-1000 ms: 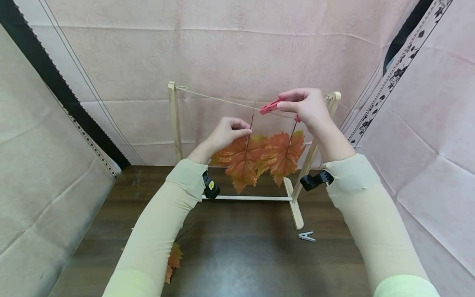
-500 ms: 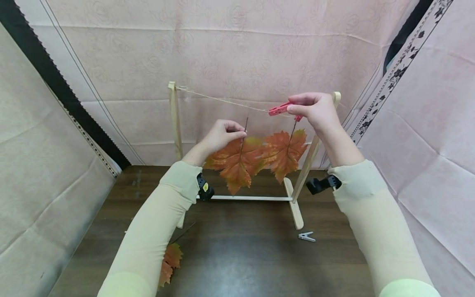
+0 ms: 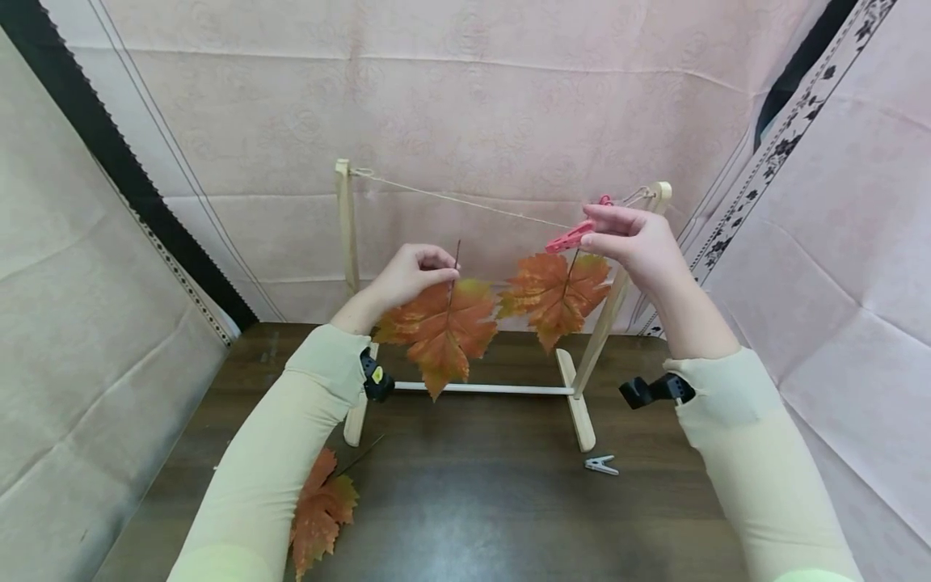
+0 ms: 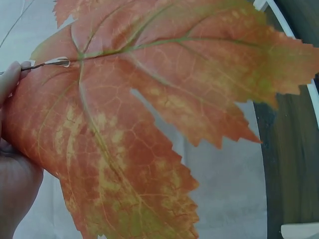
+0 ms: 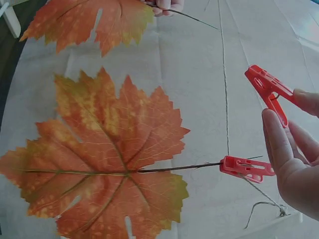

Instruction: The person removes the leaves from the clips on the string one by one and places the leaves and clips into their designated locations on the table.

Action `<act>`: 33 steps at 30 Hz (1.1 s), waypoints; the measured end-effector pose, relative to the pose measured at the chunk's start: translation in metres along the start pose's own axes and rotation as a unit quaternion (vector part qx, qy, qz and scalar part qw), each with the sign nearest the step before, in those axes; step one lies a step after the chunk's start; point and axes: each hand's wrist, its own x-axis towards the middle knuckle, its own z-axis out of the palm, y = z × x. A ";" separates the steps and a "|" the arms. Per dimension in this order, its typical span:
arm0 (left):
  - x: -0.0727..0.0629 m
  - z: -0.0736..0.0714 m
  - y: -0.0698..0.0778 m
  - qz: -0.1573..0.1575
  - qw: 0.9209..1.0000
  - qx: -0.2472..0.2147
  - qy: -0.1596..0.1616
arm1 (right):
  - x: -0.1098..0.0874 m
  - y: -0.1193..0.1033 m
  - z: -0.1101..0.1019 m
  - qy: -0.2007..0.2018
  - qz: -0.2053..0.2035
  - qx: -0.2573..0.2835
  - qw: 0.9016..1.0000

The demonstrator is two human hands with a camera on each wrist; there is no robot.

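Note:
My left hand (image 3: 418, 275) pinches the stem of an orange maple leaf (image 3: 445, 327), which hangs below the string (image 3: 465, 202), apart from it. In the left wrist view this leaf (image 4: 124, 99) fills most of the picture. My right hand (image 3: 636, 242) pinches a red clothespin (image 3: 570, 237) by its handle ends; the right wrist view shows this clothespin (image 5: 269, 89) beside the string, not on it. A second red clothespin (image 5: 244, 168) grips the string and the stem of another maple leaf (image 5: 109, 169), which hangs near the right post (image 3: 607, 315).
The string runs between two wooden posts, the left post (image 3: 347, 234) among them, joined below by a white rod (image 3: 487, 389). A grey clothespin (image 3: 601, 464) and a further maple leaf (image 3: 323, 513), partly behind my left sleeve, lie on the dark wooden table (image 3: 465, 501).
My left hand has moved left and down with its leaf, away from the hanging leaf. My right hand has moved right and slightly down with the red clothespin.

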 end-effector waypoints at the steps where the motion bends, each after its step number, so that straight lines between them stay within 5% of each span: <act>1: -0.001 -0.002 -0.001 -0.002 1.000 0.004 -0.001 | -0.002 0.002 -0.001 -0.006 0.001 -0.008 1.000; 16: -0.008 -0.021 -0.002 -0.029 0.997 0.048 -0.044 | -0.018 0.039 -0.014 -0.103 -0.013 -0.091 0.990; 26: -0.017 -0.030 -0.006 -0.007 0.997 0.065 -0.050 | -0.030 0.061 -0.019 -0.124 -0.002 -0.123 0.985; 33: -0.024 -0.036 -0.003 -0.022 0.995 0.069 -0.064 | -0.035 0.073 -0.024 -0.120 0.016 -0.116 0.986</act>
